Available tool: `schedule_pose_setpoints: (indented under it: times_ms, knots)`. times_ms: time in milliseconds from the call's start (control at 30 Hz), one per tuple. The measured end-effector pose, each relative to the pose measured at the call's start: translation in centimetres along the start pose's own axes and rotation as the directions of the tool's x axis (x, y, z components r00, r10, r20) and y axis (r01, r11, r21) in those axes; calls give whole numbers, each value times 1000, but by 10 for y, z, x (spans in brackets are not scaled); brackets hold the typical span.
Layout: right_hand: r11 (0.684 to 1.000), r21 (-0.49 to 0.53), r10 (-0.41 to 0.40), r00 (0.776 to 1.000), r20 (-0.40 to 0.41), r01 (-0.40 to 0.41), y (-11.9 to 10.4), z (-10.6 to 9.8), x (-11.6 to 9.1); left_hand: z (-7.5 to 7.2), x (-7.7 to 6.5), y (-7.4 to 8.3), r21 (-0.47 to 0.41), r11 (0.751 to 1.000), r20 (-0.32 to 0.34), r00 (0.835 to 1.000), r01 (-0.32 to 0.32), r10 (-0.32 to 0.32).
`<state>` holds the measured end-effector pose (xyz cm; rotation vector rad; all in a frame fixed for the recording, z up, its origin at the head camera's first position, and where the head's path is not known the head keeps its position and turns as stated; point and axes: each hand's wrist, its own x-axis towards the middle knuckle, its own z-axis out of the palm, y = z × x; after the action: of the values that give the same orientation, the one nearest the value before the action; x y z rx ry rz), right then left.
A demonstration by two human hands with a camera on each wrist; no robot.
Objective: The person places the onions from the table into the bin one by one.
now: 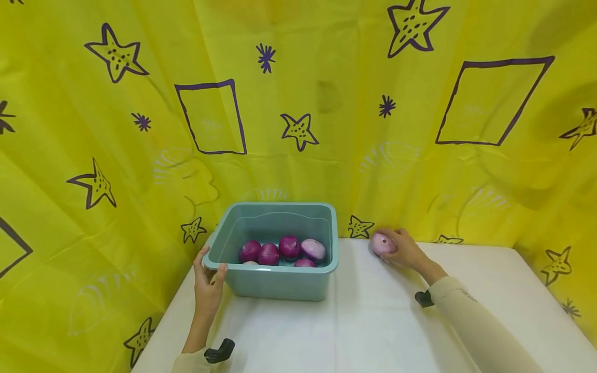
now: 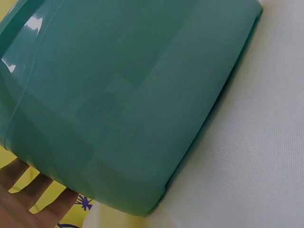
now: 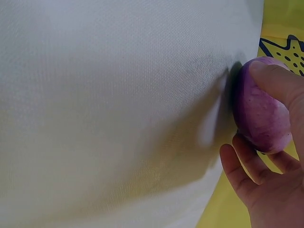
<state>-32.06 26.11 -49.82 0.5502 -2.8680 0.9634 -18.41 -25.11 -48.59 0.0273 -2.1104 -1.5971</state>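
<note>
A pale purple onion (image 1: 383, 244) is at the table's back edge, in the grip of my right hand (image 1: 404, 250). In the right wrist view my thumb lies over the top of the onion (image 3: 261, 111), with some fingers around its lower side. At the left, my left hand (image 1: 208, 285) holds the front left corner of a teal plastic bin (image 1: 280, 282), thumb at the front rim and fingers along the side. Several onions (image 1: 268, 254) lie inside the bin, most deep purple and one paler; the front wall partly hides some. In the left wrist view the fingers (image 2: 40, 183) rest against the bin's wall.
A white cloth-covered table (image 1: 364, 331) carries the bin. Close behind it hangs a yellow curtain (image 1: 326, 171) printed with stars and squares, which also closes in the left and right sides.
</note>
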Motion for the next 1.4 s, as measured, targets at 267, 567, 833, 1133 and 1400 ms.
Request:
schedule_pose_setpoints:
  times_ms: [267,567,833,1133,1400]
  knots:
    - [999,-18,-34,999,14,35,-6,-9,-4,0,0,0,-8,1000,-2,1000,7,-7]
    - [991,-55,-121,993,6,121,-14,-35,-11,-1,-1,2,-13,1000,7,1000,8,-8]
    - [980,-59,-191,981,-43,189,-32,-73,-9,0,1,1,-16,1000,5,1000,-2,2]
    - [971,-70,-235,967,-100,229,-58,-112,-9,-1,1,2,-24,1000,7,1000,2,-2]
    - [975,-73,-218,971,-95,211,-71,-128,-14,0,0,2,-9,1000,2,1000,12,-12]
